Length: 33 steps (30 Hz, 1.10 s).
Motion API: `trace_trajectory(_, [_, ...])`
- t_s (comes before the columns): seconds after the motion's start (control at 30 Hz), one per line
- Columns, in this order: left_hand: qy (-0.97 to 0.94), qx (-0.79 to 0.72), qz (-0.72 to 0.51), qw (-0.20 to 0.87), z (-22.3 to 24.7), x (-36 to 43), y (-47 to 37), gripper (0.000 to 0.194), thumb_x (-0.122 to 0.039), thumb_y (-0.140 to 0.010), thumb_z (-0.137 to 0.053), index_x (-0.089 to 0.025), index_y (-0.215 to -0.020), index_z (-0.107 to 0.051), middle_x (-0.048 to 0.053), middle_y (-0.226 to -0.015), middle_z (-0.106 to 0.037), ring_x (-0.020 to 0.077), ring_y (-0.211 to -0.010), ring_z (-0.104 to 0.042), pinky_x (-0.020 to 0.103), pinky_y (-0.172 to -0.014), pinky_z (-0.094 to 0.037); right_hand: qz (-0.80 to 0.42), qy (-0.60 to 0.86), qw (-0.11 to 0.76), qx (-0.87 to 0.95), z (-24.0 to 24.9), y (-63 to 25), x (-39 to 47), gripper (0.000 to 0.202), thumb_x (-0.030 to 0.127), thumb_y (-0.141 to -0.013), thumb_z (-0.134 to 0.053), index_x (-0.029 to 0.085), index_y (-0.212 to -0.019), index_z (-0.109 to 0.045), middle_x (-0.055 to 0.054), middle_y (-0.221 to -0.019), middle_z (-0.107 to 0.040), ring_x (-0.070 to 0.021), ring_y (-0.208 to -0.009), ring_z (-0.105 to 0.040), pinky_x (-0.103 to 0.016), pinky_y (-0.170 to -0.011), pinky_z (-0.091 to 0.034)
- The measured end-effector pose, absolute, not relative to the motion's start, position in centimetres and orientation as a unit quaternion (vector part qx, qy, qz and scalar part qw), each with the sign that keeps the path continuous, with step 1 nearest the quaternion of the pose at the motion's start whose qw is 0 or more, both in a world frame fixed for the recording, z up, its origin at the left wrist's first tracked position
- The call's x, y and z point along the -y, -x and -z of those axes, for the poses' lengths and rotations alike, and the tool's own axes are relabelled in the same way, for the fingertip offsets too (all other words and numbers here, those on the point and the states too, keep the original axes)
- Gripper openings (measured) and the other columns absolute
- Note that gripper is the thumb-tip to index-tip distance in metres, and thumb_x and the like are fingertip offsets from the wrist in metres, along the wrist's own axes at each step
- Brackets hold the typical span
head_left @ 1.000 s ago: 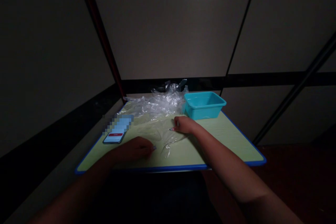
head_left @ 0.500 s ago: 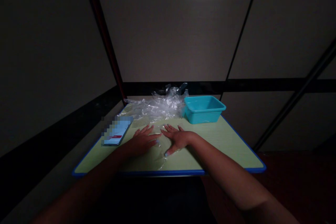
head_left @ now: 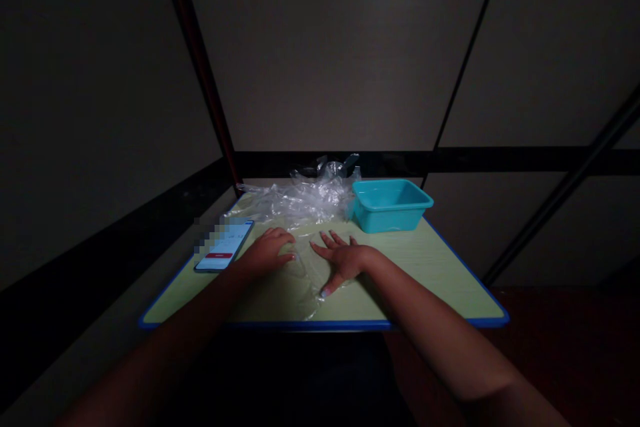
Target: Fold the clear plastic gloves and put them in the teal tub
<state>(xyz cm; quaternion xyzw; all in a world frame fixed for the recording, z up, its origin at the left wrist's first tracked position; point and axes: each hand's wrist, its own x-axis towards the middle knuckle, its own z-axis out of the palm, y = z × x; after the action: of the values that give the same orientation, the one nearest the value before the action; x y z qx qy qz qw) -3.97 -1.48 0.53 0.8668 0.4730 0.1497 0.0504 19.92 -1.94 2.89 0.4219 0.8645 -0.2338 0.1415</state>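
Where hands (head_left: pixel 345 261) reach, clear plastic (head_left: pixel 306 275), thin, wrinkled.

Lit phone (head_left: pixel 225 248) on blue-edged table (head_left: pixel 430 273), panelled wall (head_left: pixel 330 67) behind.

Bare from the hands to the frame's edge, a slender left forearm (head_left: pixel 187 323) at seven o'clock and right forearm (head_left: pixel 435 330) at five fill my remote view. On the left hand (head_left: pixel 267 253) and right hand (head_left: pixel 345 260), I see pale, bluish-white thumbnails (head_left: pixel 325 293), polish or glare. Near-black clothing (head_left: pixel 310 373) at six o'clock lies too deep in shadow for me to read its cut.
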Motion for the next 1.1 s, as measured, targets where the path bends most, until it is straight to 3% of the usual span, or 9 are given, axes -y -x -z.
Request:
trace_trajectory(0.1, [-0.862,-0.474,-0.173,0.041,-0.4,0.6,3.7,0.017,-0.032,-0.081,-0.049,-0.02,-0.085,-0.061,0.006,-0.095,-0.059,0.022,-0.097,-0.05,0.035,-0.088,-0.039,0.23,-0.421,0.147,-0.865,-3.0,-19.9,2.1,0.127,0.072,-0.051,-0.068,0.031,-0.145,0.008,-0.008,-0.151,0.021,-0.0378,-0.134,0.023,-0.07,-0.098,0.005])
trace_trajectory(0.17, [-0.859,-0.478,-0.177,0.041,-0.8,-0.2,3.6,0.018,-0.031,-0.083,-0.045,-0.02,-0.076,-0.059,0.005,-0.087,-0.058,0.0212,-0.091,-0.052,0.033,-0.084,-0.04,0.229,-0.427,0.151,-0.862,-3.1,-20.0,2.2,0.127,0.072,-0.051,-0.068,0.032,-0.145,0.009,-0.008,-0.151,0.021,-0.0377,-0.134,0.023,-0.07,-0.098,0.005])
trace_trajectory(0.37, [-0.796,-0.553,-0.23,0.086,-2.4,0.1,2.9,0.026,-0.038,-0.086,-0.039,-0.02,-0.073,-0.052,0.002,-0.073,-0.057,0.0179,-0.07,-0.052,0.028,-0.062,-0.039,0.231,-0.473,0.149,-0.838,-3.6,-20.1,2.2,0.126,0.072,-0.052,-0.067,0.033,-0.144,0.01,-0.007,-0.151,0.022,-0.0388,-0.133,0.024,-0.071,-0.097,0.005])
trace_trajectory(0.57, [-0.873,-0.452,-0.143,0.11,-1.9,4.8,3.7,0.021,-0.039,-0.084,-0.046,-0.02,-0.081,-0.055,0.003,-0.088,-0.056,0.0189,-0.085,-0.051,0.029,-0.075,-0.039,0.218,-0.51,0.156,-0.817,-3.8,-20.1,2.2,0.129,0.074,-0.051,-0.066,0.031,-0.145,0.011,-0.01,-0.15,0.023,-0.0415,-0.133,0.023,-0.069,-0.097,0.007])
trace_trajectory(0.77, [-0.845,-0.527,-0.075,0.056,-2.0,6.1,5.7,0.028,-0.041,-0.084,-0.044,-0.02,-0.067,-0.048,0.003,-0.074,-0.051,0.0188,-0.073,-0.048,0.03,-0.067,-0.038,0.212,-0.502,0.154,-0.824,-3.7,-20.0,2.4,0.131,0.074,-0.05,-0.067,0.03,-0.145,0.012,-0.013,-0.15,0.023,-0.0422,-0.132,0.023,-0.069,-0.098,0.007])
trace_trajectory(0.93, [-0.874,-0.451,-0.152,0.094,-2.3,5.8,4.5,0.029,-0.044,-0.081,-0.053,-0.022,-0.1,-0.056,0.006,-0.107,-0.054,0.0218,-0.1,-0.048,0.032,-0.085,-0.038,0.21,-0.486,0.15,-0.835,-3.5,-19.9,2.4,0.129,0.074,-0.051,-0.066,0.032,-0.145,0.012,-0.013,-0.15,0.023,-0.0405,-0.133,0.023,-0.068,-0.098,0.007])
trace_trajectory(1.1, [-0.887,-0.425,-0.145,0.103,-1.5,4.8,4.2,0.028,-0.047,-0.077,-0.059,-0.019,-0.081,-0.056,0.004,-0.092,-0.054,0.0215,-0.094,-0.046,0.032,-0.081,-0.037,0.215,-0.49,0.15,-0.831,-3.7,-19.9,2.5,0.127,0.075,-0.053,-0.064,0.032,-0.144,0.012,-0.011,-0.149,0.025,-0.0388,-0.133,0.024,-0.068,-0.099,0.006])
